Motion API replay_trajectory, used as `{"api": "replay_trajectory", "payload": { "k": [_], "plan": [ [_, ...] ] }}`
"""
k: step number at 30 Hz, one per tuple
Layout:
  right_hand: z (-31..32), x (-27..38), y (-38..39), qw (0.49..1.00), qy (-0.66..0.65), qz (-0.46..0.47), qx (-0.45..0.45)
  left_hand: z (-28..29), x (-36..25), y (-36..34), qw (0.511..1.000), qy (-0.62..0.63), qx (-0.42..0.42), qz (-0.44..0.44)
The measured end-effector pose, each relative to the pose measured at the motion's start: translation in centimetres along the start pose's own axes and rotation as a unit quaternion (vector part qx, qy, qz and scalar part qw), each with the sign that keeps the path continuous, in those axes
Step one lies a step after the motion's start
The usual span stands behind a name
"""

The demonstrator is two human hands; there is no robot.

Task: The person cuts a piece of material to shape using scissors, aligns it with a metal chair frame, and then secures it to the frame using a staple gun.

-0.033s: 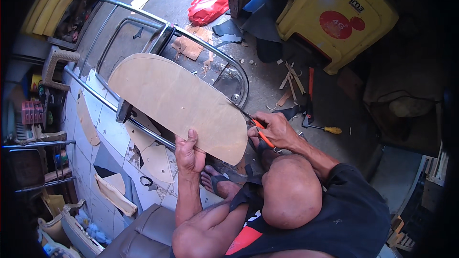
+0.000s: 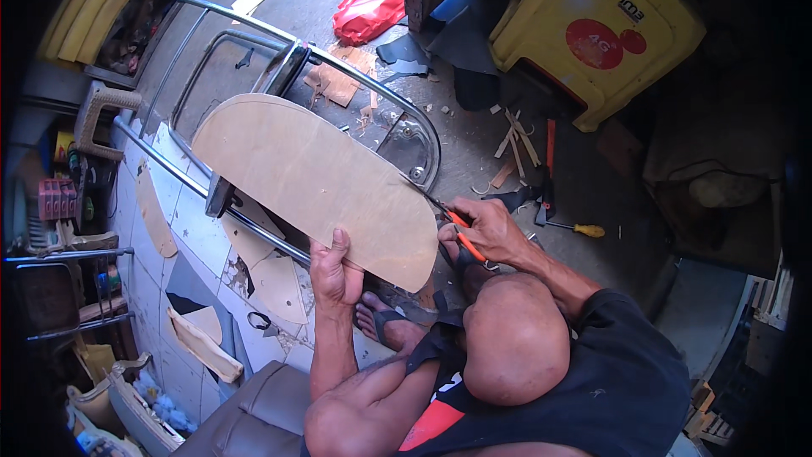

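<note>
A thin, pale plywood panel (image 2: pixel 313 182) with rounded ends lies slantwise across a chrome tubular chair frame (image 2: pixel 262 233). My left hand (image 2: pixel 336 275) grips its near edge, thumb on top and fingers underneath, partly hidden. In my right hand (image 2: pixel 489 230) is a pair of snips (image 2: pixel 468 244) with orange handles, my fingers wrapped round them. Their dark blades lie at the panel's right-hand rim, pointing away to the left. How far apart the blades are is hard to make out.
Wood offcuts (image 2: pixel 516 140), a hammer (image 2: pixel 548 178) and a yellow-handled screwdriver (image 2: pixel 584 229) lie to the right. A yellow plastic stool (image 2: pixel 550 51) stands at the far right. At the back lies a red plastic bag (image 2: pixel 370 7). Curved board scraps (image 2: pixel 275 283) lie on the tiles at left.
</note>
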State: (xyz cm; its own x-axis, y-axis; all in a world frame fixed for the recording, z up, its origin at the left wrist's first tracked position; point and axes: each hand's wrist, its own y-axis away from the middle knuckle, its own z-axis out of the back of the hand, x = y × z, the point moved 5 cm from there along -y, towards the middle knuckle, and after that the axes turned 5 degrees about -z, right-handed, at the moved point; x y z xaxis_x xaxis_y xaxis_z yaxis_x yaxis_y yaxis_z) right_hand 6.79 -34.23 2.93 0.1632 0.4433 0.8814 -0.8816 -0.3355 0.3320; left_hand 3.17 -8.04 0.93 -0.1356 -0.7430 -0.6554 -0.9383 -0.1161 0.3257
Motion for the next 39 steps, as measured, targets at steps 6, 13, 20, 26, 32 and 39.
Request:
{"api": "replay_trajectory", "payload": {
  "k": [6,13,20,26,32,39],
  "plan": [
    [0.2,1.3,0.1,0.997,0.0,0.064,-0.048,0.6,0.3,0.1,0.999,-0.044,0.019,0.009],
    [0.4,1.5,0.3,0.997,0.031,0.063,-0.037,0.6,0.5,0.1,0.999,-0.04,0.021,0.019],
    [0.4,1.1,-0.3,0.998,0.046,0.036,-0.015,0.6,0.9,0.2,0.998,-0.04,0.03,0.036],
    [0.5,1.4,-0.1,0.998,0.041,0.042,-0.02,0.5,1.2,0.2,0.998,-0.042,0.041,0.032],
    [0.2,1.1,0.0,0.999,0.038,0.034,-0.011,0.0,1.2,0.4,0.999,-0.025,0.024,0.028],
    [0.5,1.9,-0.3,0.996,0.02,0.079,-0.043,0.4,1.4,0.5,0.996,-0.064,0.045,0.031]
  ]
}}
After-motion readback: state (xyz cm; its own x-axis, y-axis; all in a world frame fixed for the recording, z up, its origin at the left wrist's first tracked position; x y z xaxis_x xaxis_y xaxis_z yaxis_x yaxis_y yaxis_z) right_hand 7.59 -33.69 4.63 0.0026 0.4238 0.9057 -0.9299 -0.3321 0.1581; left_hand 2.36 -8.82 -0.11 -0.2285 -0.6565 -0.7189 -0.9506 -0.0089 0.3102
